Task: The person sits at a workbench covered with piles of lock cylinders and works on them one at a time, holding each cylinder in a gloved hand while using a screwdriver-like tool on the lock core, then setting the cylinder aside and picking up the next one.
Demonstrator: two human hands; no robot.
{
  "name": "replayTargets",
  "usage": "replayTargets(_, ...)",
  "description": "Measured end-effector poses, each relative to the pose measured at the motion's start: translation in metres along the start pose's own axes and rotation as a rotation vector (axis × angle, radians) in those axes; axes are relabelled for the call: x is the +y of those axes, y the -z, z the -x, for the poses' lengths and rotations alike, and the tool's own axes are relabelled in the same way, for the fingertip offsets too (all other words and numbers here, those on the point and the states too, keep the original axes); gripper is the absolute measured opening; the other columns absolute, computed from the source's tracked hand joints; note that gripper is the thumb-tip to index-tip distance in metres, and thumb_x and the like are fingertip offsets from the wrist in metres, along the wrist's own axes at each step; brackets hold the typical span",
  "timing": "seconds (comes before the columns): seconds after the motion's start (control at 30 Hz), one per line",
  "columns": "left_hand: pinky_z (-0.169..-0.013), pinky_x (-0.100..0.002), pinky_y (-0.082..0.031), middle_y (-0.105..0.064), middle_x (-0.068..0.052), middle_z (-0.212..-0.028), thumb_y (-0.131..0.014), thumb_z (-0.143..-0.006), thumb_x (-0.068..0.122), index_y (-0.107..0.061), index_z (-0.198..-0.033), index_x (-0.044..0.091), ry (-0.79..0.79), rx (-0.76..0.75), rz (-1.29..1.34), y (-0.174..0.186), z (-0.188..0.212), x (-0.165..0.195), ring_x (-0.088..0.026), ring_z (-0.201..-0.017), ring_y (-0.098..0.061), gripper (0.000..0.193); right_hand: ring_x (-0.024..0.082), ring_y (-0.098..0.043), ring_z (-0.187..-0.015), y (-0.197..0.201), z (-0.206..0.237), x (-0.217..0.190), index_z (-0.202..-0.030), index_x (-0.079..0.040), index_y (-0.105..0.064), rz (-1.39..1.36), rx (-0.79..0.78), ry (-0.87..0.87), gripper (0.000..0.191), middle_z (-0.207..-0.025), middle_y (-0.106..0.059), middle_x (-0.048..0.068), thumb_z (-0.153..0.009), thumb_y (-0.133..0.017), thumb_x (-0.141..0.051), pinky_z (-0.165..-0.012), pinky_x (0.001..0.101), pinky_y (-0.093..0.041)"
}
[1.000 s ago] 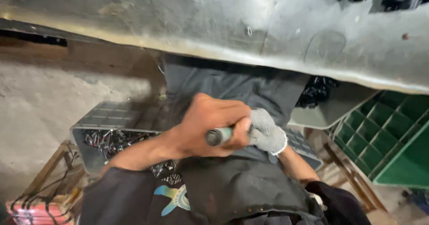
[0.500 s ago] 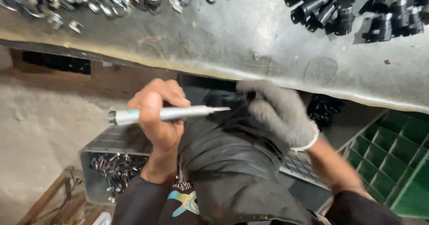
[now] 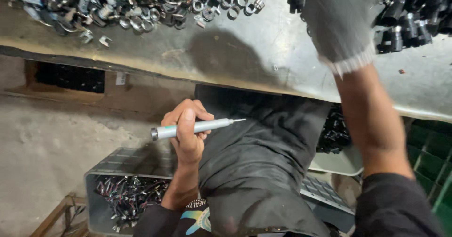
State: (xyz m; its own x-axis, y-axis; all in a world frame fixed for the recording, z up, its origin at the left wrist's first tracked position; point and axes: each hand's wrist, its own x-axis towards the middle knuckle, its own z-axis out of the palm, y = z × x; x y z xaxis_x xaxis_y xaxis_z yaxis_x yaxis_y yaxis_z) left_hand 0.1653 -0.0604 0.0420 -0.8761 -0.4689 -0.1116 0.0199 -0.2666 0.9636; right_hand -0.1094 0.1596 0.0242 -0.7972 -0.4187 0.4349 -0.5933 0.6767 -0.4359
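Below the bench point(image 3: 263, 72) edge, my left hand point(image 3: 187, 132) grips a screwdriver point(image 3: 195, 127) level; my gloved right hand point(image 3: 339, 20) reaches black parts point(image 3: 409, 20), fingers unclear.

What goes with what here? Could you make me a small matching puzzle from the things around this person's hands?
Things:
1. silver screwdriver
2. metal rings
3. black parts
4. grey crate

Places:
A. on the floor, holding loose parts
B. heaped at the table's far left
C. held in the bare left hand
D. heaped beside the gloved right hand

Pairs: 1-C, 2-B, 3-D, 4-A
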Motion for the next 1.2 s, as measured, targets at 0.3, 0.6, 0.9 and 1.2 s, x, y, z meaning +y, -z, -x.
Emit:
replayTargets(0.3, -0.045, -0.025, -0.032, -0.057, -0.011, -0.068, -0.054, -0.099, 0.026, -0.060, -0.072, -0.006, 0.012, -0.167, -0.155, -0.019, 0.011, -0.008, -0.012, -0.049, -0.046, 0.042, 0.014, -0.065, -0.105, 0.089, 0.219, -0.092, -0.133, -0.007, -0.058, -0.536, 0.195, -0.689, 0.041, -0.116, -0.064, 0.007, -0.094, -0.066, 0.004, -0.095, 0.0291, -0.056)
replayTargets(0.6, -0.047, -0.023, -0.033, -0.060, -0.012, -0.068, -0.053, -0.098, 0.026, -0.065, -0.080, -0.008, 0.081, -0.502, -0.165, -0.085, 0.007, -0.024, -0.010, -0.050, -0.047, 0.041, 0.019, -0.064, -0.104, 0.090, 0.326, -0.008, -0.134, -0.008, -0.061, -0.188, 0.295, -1.306, 0.043, -0.120, -0.068, 0.009, -0.092, -0.067, -0.012, -0.092, 0.0318, -0.054)
replayTargets(0.9, -0.052, -0.024, -0.037, -0.061, -0.006, -0.068, -0.052, -0.100, 0.022, -0.067, -0.081, -0.004, 0.121, -0.564, -0.221, -0.125, -0.007, -0.029, -0.007, -0.055, -0.050, 0.035, 0.029, -0.058, -0.133, 0.127, 0.318, 0.066, -0.143, -0.002, -0.055, 0.165, 0.650, -0.963, 0.043, -0.146, -0.053, 0.016, -0.104, -0.070, -0.012, -0.118, 0.0423, -0.051)
replayTargets(1.2, -0.057, -0.021, -0.039, -0.059, -0.001, -0.076, -0.058, -0.101, 0.016, -0.064, -0.101, -0.003, 0.065, -0.617, -0.185, -0.122, -0.008, -0.017, -0.003, -0.061, -0.049, 0.020, 0.022, -0.063, -0.117, 0.116, 0.212, 0.008, -0.125, -0.002, -0.063, -0.021, 0.652, -0.379, 0.022, -0.126, -0.063, 0.009, -0.106, -0.069, 0.007, -0.094, 0.0344, -0.062)
